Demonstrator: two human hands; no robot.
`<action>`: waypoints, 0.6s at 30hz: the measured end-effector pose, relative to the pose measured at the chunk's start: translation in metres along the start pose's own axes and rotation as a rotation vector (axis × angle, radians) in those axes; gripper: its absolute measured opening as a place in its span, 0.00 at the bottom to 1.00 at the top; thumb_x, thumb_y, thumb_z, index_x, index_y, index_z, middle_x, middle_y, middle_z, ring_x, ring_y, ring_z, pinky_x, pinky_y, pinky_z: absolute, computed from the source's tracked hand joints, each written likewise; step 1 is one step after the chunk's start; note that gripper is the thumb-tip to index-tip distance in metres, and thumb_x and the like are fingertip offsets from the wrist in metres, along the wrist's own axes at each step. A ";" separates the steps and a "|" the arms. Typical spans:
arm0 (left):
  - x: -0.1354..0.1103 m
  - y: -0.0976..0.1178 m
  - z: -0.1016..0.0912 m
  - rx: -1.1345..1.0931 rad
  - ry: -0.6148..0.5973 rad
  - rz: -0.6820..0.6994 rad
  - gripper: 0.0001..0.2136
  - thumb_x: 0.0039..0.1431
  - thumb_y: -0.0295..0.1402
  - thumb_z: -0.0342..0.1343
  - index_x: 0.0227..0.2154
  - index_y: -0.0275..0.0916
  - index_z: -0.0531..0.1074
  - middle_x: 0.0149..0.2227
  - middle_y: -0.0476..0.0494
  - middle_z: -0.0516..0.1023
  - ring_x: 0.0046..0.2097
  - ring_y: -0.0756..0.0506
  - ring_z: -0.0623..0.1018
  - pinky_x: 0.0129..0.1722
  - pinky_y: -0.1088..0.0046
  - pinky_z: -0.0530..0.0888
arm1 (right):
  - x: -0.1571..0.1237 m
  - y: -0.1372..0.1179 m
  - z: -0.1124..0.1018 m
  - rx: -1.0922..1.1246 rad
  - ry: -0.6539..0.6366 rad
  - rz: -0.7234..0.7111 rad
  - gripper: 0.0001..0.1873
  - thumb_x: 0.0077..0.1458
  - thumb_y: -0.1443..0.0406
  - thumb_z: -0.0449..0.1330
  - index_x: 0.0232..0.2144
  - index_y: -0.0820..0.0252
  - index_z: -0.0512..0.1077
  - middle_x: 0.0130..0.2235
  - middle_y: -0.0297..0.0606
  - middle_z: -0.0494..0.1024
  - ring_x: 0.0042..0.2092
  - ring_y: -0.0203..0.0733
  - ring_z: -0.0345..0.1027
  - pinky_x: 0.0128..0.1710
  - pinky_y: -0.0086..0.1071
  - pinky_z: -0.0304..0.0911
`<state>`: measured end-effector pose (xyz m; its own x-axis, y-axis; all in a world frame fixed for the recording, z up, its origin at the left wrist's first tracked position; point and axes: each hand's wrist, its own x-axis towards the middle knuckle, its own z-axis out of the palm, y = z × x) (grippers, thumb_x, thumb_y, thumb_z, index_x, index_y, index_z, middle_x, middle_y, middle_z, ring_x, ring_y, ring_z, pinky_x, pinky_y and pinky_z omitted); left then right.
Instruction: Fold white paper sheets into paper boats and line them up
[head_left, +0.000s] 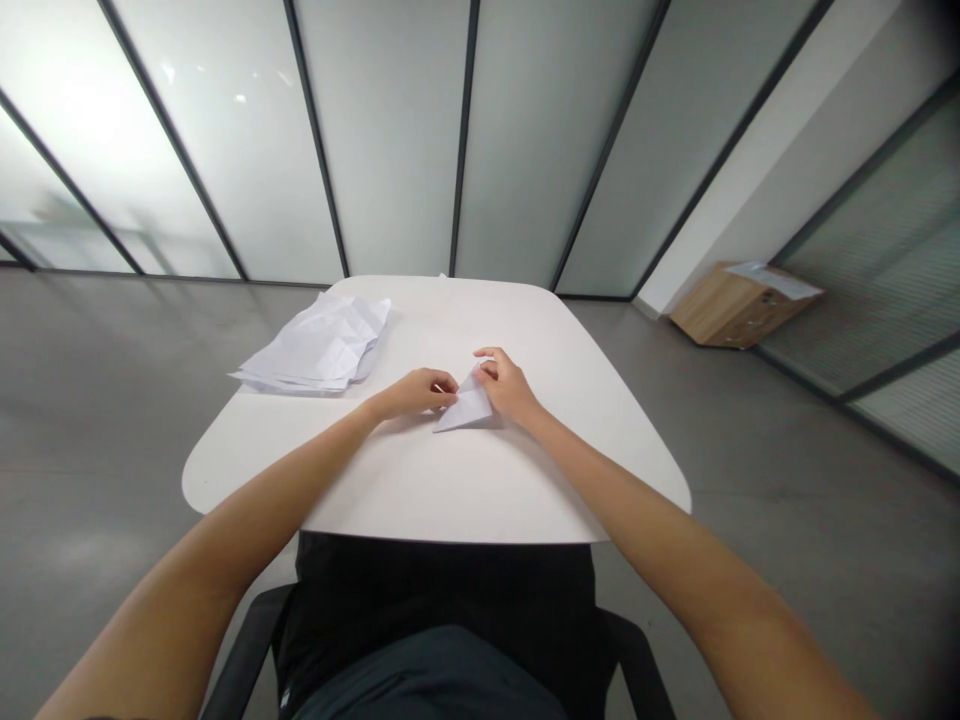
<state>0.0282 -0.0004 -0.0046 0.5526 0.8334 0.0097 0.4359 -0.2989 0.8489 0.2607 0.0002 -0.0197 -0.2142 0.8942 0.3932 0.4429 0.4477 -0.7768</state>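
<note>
At the middle of the white worktop (420,490), a folded paper (466,410) lies flat between both hands, its long axis running from a near-left tip to its far-right end. The left hand (416,390) pinches the left edge with curled fingers, and the right hand (510,388) nips the far end between thumb and bent fingers. Loose sheets (319,345) lie well apart, leftward.

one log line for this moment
left hand: pinches folded paper | right hand: holds its far tip | crumpled sheets: table, left side
</note>
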 end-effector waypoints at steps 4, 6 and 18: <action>0.009 0.000 -0.003 -0.053 -0.045 -0.027 0.11 0.55 0.38 0.65 0.36 0.37 0.80 0.31 0.45 0.81 0.31 0.48 0.79 0.32 0.73 0.75 | 0.007 0.005 -0.001 0.042 -0.017 0.049 0.17 0.59 0.60 0.58 0.50 0.56 0.68 0.29 0.30 0.76 0.31 0.41 0.67 0.35 0.34 0.62; 0.015 0.000 -0.005 -0.054 -0.021 -0.017 0.10 0.54 0.37 0.65 0.36 0.36 0.81 0.32 0.45 0.81 0.31 0.48 0.78 0.32 0.73 0.75 | 0.012 0.006 -0.002 0.082 0.001 0.107 0.17 0.59 0.59 0.59 0.50 0.55 0.68 0.30 0.30 0.77 0.32 0.40 0.68 0.36 0.33 0.64; 0.033 -0.022 0.006 -0.244 0.448 -0.033 0.11 0.53 0.37 0.64 0.38 0.36 0.79 0.34 0.45 0.82 0.33 0.48 0.78 0.36 0.73 0.75 | 0.027 -0.026 0.010 0.443 0.073 0.623 0.19 0.51 0.73 0.60 0.46 0.56 0.70 0.41 0.39 0.80 0.41 0.43 0.76 0.33 0.31 0.73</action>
<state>0.0407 0.0309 -0.0265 0.1593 0.9739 0.1615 0.2397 -0.1969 0.9507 0.2347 0.0131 0.0059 0.0256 0.9863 -0.1627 0.0691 -0.1641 -0.9840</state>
